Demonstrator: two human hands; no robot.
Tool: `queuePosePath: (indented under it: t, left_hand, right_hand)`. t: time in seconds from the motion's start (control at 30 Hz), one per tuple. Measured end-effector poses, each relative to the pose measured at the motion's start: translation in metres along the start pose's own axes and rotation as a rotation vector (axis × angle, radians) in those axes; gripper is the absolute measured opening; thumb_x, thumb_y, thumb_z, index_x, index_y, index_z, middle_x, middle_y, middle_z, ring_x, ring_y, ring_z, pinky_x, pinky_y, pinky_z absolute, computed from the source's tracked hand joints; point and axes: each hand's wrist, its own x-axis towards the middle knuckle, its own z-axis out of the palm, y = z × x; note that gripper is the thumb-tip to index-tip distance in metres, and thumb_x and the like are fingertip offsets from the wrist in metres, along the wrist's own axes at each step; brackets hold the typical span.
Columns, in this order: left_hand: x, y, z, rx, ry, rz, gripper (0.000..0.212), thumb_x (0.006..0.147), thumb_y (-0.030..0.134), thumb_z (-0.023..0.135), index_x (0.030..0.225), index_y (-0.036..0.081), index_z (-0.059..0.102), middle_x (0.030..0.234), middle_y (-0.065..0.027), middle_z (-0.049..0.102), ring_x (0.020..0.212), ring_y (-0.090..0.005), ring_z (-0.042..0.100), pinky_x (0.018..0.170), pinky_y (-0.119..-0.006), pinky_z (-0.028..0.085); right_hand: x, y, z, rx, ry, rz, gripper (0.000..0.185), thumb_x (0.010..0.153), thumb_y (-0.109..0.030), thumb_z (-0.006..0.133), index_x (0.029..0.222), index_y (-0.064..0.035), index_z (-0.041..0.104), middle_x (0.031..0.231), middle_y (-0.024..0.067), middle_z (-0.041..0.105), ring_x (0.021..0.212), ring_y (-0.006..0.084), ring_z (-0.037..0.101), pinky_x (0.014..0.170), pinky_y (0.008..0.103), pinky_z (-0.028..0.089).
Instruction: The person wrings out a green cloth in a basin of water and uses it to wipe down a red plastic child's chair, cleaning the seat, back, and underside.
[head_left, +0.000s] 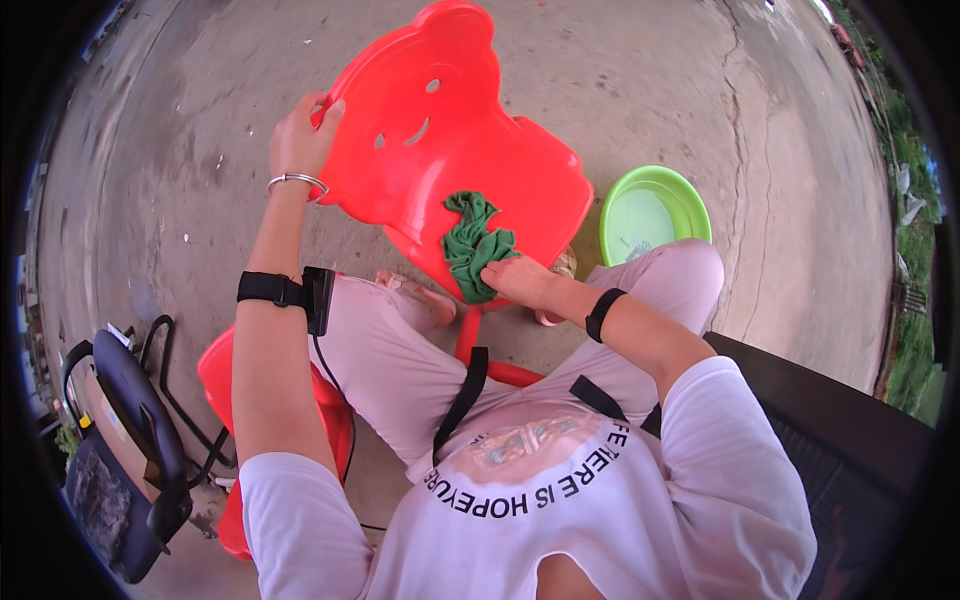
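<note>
A red plastic child's chair (450, 142), its backrest cut with two eye holes and a smile, stands in front of my knees. My left hand (306, 135) grips the left edge of the backrest, thumb on the inner face and fingers partly hidden behind. Over the seat's near part, my right hand (517, 279) holds the lower end of a crumpled green cloth (474, 244). The rest of the cloth lies bunched on the red seat.
A light green plastic basin (701, 199) with liquid in it stands on the concrete floor (630, 82) beyond my right knee. Another red plastic piece (217, 371) is by my left side. A dark armchair (124, 450) stands farther left; a dark panel (817, 397) lies at right.
</note>
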Motion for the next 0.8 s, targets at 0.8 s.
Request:
queuePosePath:
  t: [0.8]
  left_hand:
    - [-0.001,0.000,-0.003,0.088,-0.002,-0.034,0.042,0.080,0.050,0.051,0.103,0.017,0.060,0.086,-0.0160,0.064,0.083,-0.0361,0.060,0.072,-0.041,0.047]
  right_hand:
    - [-0.024,-0.026,-0.191,1.724,0.461,0.183,0.028,0.091,-0.028,0.050,0.105,-0.0036,0.054,0.095,0.0033,0.060,0.079,0.0106,0.058,0.070,0.0276,0.049]
